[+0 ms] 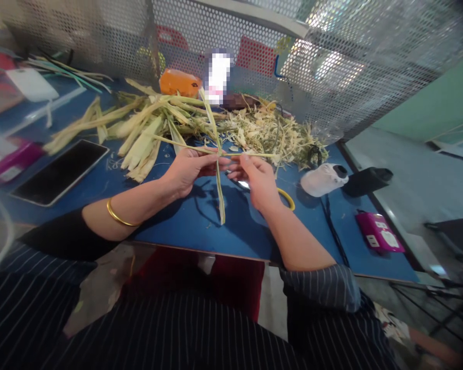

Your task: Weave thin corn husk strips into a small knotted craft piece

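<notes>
Two narrow, pale green-yellow leaf strips cross in the air over the blue table, one long upright strip [220, 203] and one lying crosswise [260, 154]. My left hand [188, 168] pinches them where they meet, thumb on top. From the other side, the bent fingers of my right hand [257, 180] grip the crosswise strip, close to the crossing. Under my right hand lies something with a yellow loop handle [287, 199], mostly covered. Behind both hands spreads a bundle of long dried leaves [142, 139], beside a heap of shredded leaf trimmings [262, 131].
A dark-screened phone [59, 172] lies on the left. To the right stand a white thread cone [320, 180], a black one [368, 181] and a purple power socket box [380, 232]. An orange packet [179, 83] sits before the perforated metal screen [193, 31]. The table's front edge is near my body.
</notes>
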A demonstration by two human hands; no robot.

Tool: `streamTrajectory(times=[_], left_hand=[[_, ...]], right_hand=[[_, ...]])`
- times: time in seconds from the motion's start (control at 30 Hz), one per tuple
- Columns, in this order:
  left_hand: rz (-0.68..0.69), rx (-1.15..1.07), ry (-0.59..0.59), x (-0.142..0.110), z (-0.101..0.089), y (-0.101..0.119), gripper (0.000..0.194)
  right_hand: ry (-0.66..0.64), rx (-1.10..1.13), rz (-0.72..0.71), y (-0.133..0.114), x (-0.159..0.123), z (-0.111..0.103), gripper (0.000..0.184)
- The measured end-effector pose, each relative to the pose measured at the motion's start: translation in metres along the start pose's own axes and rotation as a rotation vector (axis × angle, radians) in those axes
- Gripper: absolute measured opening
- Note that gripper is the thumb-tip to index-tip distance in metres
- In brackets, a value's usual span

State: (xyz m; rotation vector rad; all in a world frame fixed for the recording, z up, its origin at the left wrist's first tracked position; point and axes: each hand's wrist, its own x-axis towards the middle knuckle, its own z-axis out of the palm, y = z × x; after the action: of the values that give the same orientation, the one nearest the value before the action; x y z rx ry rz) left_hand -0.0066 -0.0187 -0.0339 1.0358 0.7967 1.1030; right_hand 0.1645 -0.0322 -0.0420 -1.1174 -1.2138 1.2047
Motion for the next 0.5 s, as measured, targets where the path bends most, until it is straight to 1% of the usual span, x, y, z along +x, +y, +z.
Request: streamTrajectory(times=[0.07,0.13,0.2,0.3,0.37,0.4,0.43,0.5], left_hand=[[0.030,0.030,-0.001,0.001,0.000,0.000,0.022],[0.034,0.050,0.020,0.002,0.000,-0.001,0.022],[0.027,0.061,0.044,0.002,-0.001,-0.002,0.023],[0.028,0.086,0.060,0.002,-0.002,-0.003,0.021],[0.019,0.117,0.075,0.001,-0.002,-0.002,0.019],[0.007,0.134,0.076,0.001,-0.002,-0.002,0.019],[-0.009,0.150,0.064,0.000,-0.002,-0.001,0.020],[-0.045,0.172,0.006,-0.003,0.000,0.000,0.024]], right_hand=[[-0.116,-0.105,0.037,-0.002,-0.005,0.004,0.040],[-0.232,-0.217,0.033,-0.003,-0.011,0.008,0.039],[-0.279,-0.337,-0.031,-0.004,-0.016,0.011,0.035],[-0.306,-0.543,-0.173,-0.008,-0.022,0.012,0.032],[-0.260,-0.680,-0.300,-0.012,-0.023,0.009,0.033],[-0.194,-0.732,-0.367,-0.014,-0.023,0.007,0.033],[-0.102,-0.769,-0.433,-0.015,-0.022,0.005,0.032],[0.093,-0.801,-0.537,-0.015,-0.018,0.001,0.028]])
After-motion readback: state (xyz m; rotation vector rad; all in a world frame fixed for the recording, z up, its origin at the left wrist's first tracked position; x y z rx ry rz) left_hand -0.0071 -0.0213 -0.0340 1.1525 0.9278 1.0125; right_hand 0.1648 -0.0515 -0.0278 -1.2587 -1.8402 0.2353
